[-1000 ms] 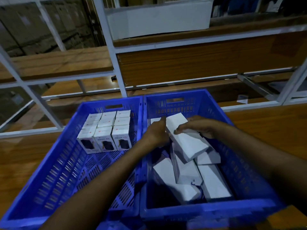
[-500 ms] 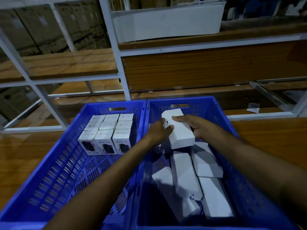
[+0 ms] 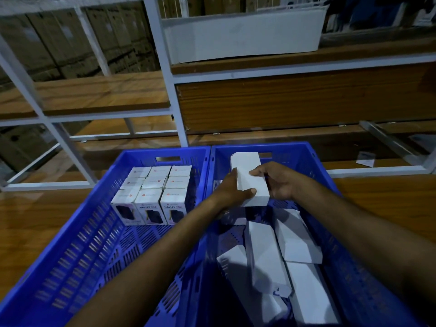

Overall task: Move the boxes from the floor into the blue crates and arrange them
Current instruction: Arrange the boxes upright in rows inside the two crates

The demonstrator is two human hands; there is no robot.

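Observation:
Two blue crates stand side by side. In the left crate (image 3: pixel 70 232) several small white boxes (image 3: pixel 151 192) stand upright in neat rows at the far end. Over the far end of the right crate (image 3: pixel 349 267) both hands hold one long white box (image 3: pixel 247 178). My left hand (image 3: pixel 231 190) grips its left side with the thumb across the near end. My right hand (image 3: pixel 276 180) grips its right side, fingers over the top. Several more long white boxes (image 3: pixel 295 234) lie loosely on the right crate's floor.
A white metal rack with wooden shelves (image 3: pixel 94 95) rises right behind the crates. A white tray (image 3: pixel 243 36) sits on an upper shelf. Brown cartons (image 3: pixel 47 43) are stacked behind the rack at left. A small white slip (image 3: pixel 365 159) lies on the low shelf at right.
Both hands have lifted the long white box off the loose pile and carried it toward the far end of the right crate, turning it more lengthwise.

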